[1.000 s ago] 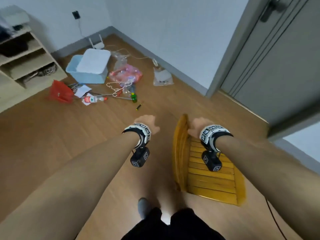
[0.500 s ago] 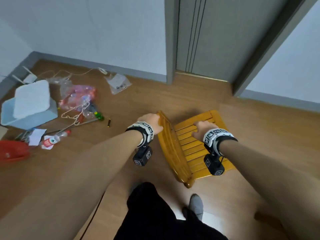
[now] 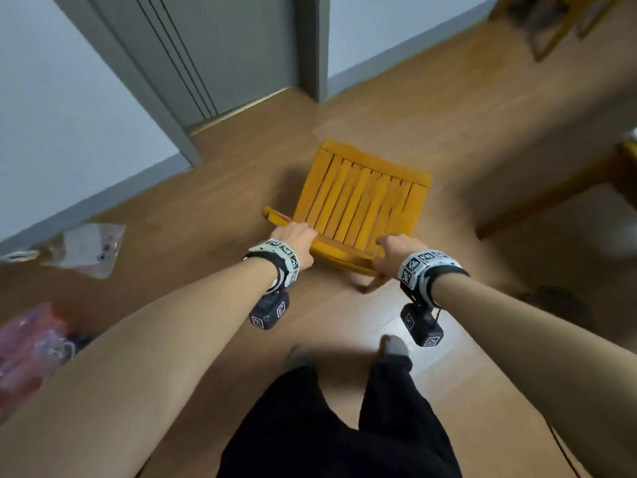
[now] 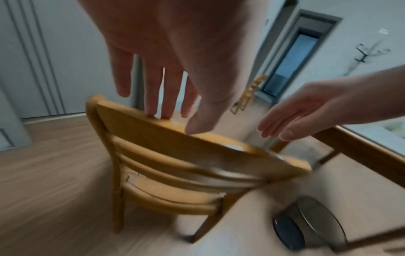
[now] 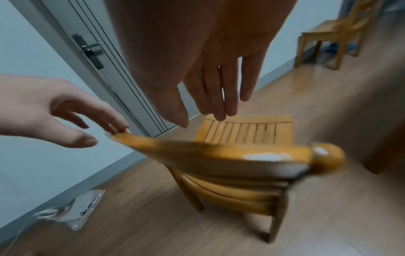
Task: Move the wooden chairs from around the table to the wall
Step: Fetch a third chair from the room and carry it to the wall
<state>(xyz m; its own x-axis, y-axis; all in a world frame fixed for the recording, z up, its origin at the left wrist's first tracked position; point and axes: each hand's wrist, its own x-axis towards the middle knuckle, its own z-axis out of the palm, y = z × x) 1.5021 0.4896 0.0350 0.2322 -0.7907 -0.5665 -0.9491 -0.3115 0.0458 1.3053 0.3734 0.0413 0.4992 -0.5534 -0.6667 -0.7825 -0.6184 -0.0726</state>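
A yellow wooden chair (image 3: pixel 362 198) stands on the wood floor with its slatted seat pointing toward the wall and its back toward me. My left hand (image 3: pixel 293 236) is at the left end of the top rail. In the left wrist view its straight fingertips (image 4: pixel 153 113) touch the chair's top rail (image 4: pixel 175 147). My right hand (image 3: pixel 396 244) is at the rail's right end. In the right wrist view the right hand (image 5: pixel 201 114) is spread with straight fingers, just above the rail (image 5: pixel 219 154) and apart from it.
A grey door (image 3: pixel 224 56) and a wall with grey skirting lie just beyond the chair. A plastic bag (image 3: pixel 86 250) lies on the floor at left. A second wooden chair (image 5: pixel 333 34) stands far right by the wall. The wooden table (image 4: pixel 361 150) and a round robot vacuum (image 4: pixel 311 223) are at right.
The chair has turned from side-on so its back faces me. My right hand left the seat for the rail. Both hands have straightened their fingers off their grip.
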